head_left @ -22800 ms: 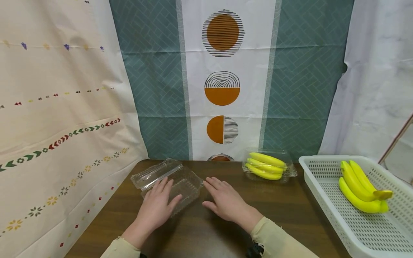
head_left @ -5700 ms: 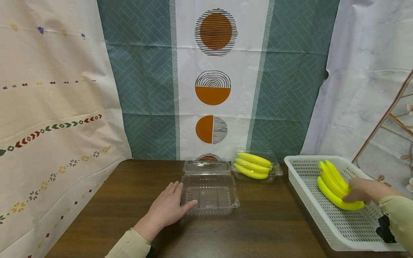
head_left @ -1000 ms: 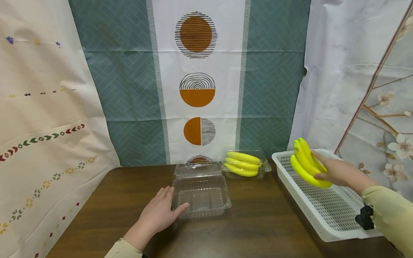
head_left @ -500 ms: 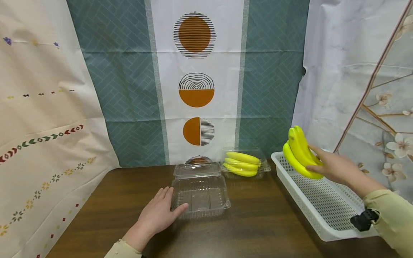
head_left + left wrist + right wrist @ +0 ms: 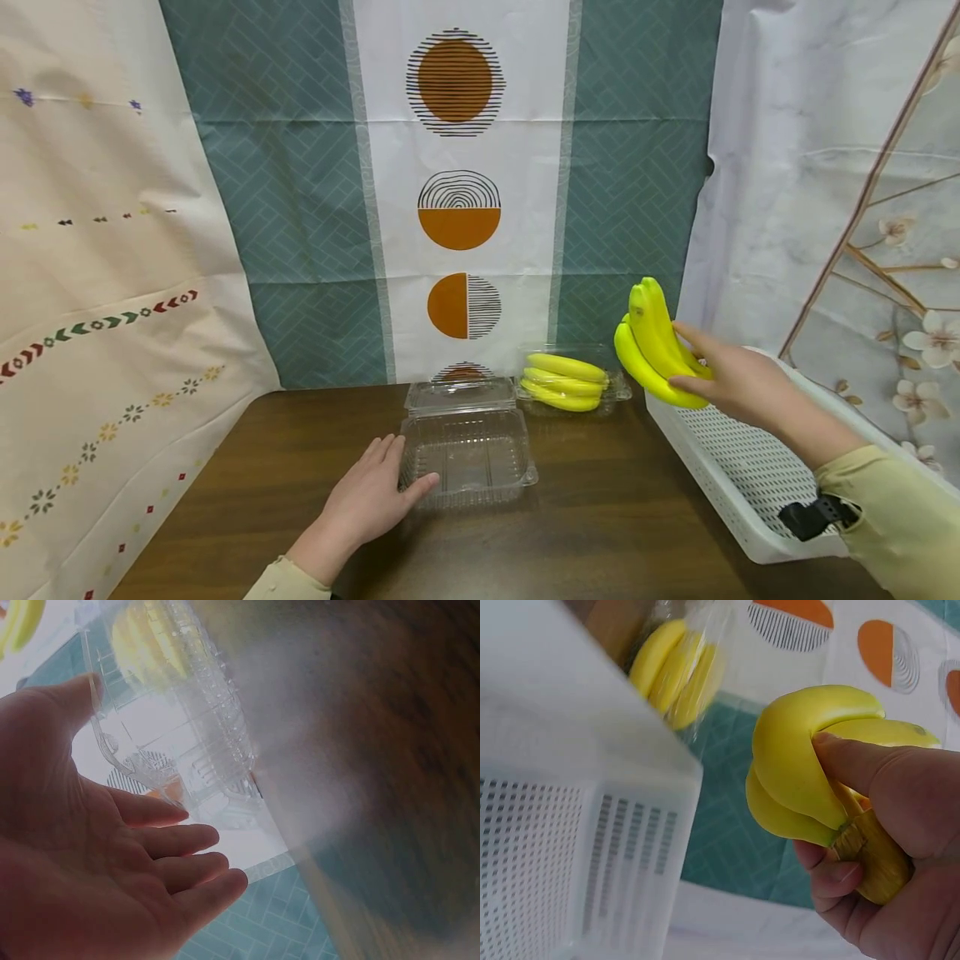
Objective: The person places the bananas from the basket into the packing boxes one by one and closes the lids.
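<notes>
A bunch of yellow bananas (image 5: 651, 346) is held up above the basket's left rim by my right hand (image 5: 738, 383). In the right wrist view the thumb presses between the bananas (image 5: 791, 754), while the other fingers curl round their brown stem end (image 5: 881, 862). My left hand (image 5: 367, 492) lies with fingers extended along the left side of a clear plastic clamshell box (image 5: 468, 467). Its lid (image 5: 459, 395) is folded back away from me. The left wrist view has the palm and loosely straight fingers beside the box wall (image 5: 214, 742).
A closed clear clamshell (image 5: 618, 390) with bananas inside (image 5: 564, 382) stands at the back of the brown wooden table (image 5: 570, 533). The white perforated basket (image 5: 708, 487) stands to the right. Patterned cloths (image 5: 637, 150) hang behind the table and at both sides.
Earlier the bananas lay in the basket; my right hand has gripped them, raised them and carried them left. The lidded box, first askew at the left, was squared up. The left hand stays still lately.
</notes>
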Tool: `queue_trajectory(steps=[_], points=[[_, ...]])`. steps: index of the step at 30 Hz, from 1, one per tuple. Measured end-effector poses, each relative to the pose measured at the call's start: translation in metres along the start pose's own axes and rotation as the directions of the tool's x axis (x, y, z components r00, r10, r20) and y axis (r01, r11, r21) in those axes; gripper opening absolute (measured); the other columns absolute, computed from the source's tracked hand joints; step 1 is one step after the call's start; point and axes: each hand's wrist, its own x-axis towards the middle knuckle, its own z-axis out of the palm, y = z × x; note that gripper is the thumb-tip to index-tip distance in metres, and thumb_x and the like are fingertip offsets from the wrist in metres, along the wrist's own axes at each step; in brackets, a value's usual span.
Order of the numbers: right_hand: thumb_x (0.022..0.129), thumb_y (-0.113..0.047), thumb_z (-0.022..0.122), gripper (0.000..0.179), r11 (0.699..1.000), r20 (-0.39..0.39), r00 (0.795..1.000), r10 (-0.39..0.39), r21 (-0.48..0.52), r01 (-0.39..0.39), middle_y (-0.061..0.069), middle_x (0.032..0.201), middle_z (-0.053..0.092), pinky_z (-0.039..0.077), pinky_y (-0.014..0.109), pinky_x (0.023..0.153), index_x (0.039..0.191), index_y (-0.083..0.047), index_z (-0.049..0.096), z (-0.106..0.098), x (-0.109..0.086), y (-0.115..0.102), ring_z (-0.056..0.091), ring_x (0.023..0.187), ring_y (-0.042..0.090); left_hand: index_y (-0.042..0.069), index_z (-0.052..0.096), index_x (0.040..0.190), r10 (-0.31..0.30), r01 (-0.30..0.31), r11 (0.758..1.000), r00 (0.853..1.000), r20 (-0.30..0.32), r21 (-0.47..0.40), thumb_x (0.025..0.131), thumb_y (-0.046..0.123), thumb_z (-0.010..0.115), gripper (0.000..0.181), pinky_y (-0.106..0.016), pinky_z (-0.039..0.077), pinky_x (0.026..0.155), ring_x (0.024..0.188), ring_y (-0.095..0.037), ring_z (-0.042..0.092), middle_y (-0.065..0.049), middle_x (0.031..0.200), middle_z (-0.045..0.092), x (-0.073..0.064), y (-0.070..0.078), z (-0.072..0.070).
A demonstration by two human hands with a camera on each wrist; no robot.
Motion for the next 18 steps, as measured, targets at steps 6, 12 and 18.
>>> queue_trajectory(steps=[6, 12, 18], points=[[0.101, -0.04, 0.083, 0.095, 0.999, 0.006, 1.0, -0.01, 0.054, 0.01, 0.035, 0.138, 0.067, 0.054, 0.042, 0.069, 0.171, 0.001, 0.032, 0.006, 0.007, -0.019, 0.068, 0.09, 0.03, -0.009, 0.041, 0.165, 0.0, 0.0, 1.0, 1.0, -0.002, -0.008, 0.103, 0.07, 0.066, 0.103, -0.068, 0.032, 0.125, 0.161, -0.051, 0.03, -0.032, 0.171, 0.037, -0.001, -0.001, 0.0], [0.102, -0.041, 0.082, 0.096, 0.992, 0.01, 1.0, -0.014, 0.128, 0.012, 0.033, 0.142, 0.066, 0.055, 0.041, 0.071, 0.172, -0.001, 0.03, 0.015, 0.012, -0.033, 0.07, 0.097, 0.032, -0.009, 0.042, 0.165, 0.003, -0.003, 1.0, 1.0, -0.007, -0.008, 0.103, 0.069, 0.066, 0.102, -0.067, 0.033, 0.126, 0.161, -0.051, 0.03, -0.032, 0.171, 0.038, -0.002, -0.001, 0.0], [0.103, -0.044, 0.08, 0.095, 0.988, 0.018, 1.0, -0.005, 0.157, 0.002, 0.03, 0.146, 0.065, 0.056, 0.043, 0.075, 0.174, -0.006, 0.029, 0.027, 0.017, -0.049, 0.071, 0.104, 0.034, -0.009, 0.042, 0.164, 0.007, -0.007, 1.0, 1.0, 0.0, -0.012, 0.104, 0.068, 0.066, 0.101, -0.066, 0.032, 0.126, 0.161, -0.051, 0.03, -0.032, 0.17, 0.038, -0.002, 0.0, -0.002]])
